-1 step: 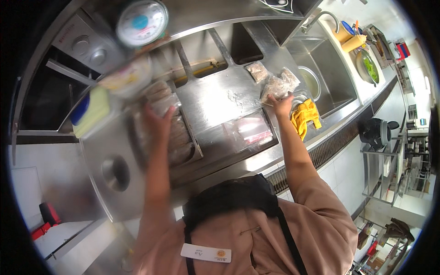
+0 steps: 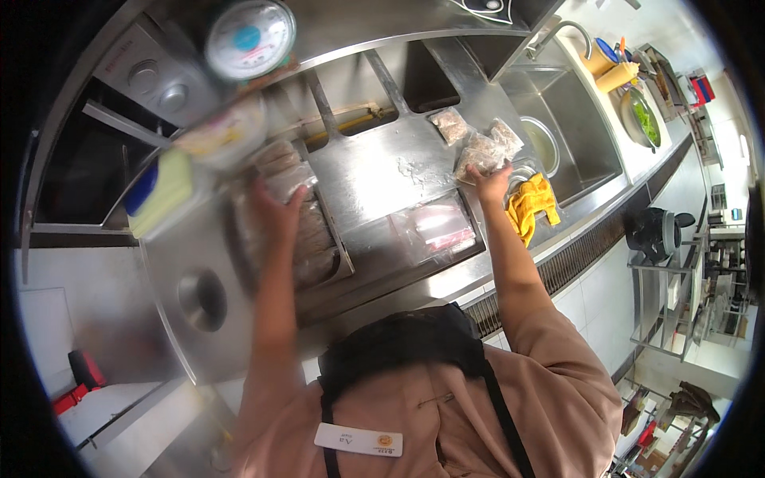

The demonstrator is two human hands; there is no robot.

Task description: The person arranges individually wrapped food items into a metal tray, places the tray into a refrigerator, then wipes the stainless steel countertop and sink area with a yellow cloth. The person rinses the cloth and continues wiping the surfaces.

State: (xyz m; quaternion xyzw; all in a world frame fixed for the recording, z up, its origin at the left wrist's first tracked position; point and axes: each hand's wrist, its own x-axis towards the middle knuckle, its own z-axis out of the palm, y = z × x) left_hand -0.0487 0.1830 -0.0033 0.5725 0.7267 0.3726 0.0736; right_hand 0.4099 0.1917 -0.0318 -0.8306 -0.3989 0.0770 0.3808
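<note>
At the left, my left hand [image 2: 277,209] reaches over a metal tray [image 2: 346,261] of clear plastic bags with brownish food. Its thumb and fingers close around one small bag [image 2: 288,182] at the far end; the fingertips are slightly blurred. My right hand [image 2: 492,185] lies by the sink, fingers curled on a clear bag of pale brown food [image 2: 476,153]. Two similar bags are near it: one bag [image 2: 505,135] touching on the right, another bag [image 2: 449,125] farther off. A yellow cloth [image 2: 529,209] is bunched beside my right wrist.
A flat bag of pinkish food [image 2: 440,228] lies on the steel counter [image 2: 374,171] between my arms. A sink [image 2: 586,127] with a faucet is at the right. Rectangular openings line the counter's back. A dial scale [image 2: 250,40] stands far left, near a yellow-green container [image 2: 166,191].
</note>
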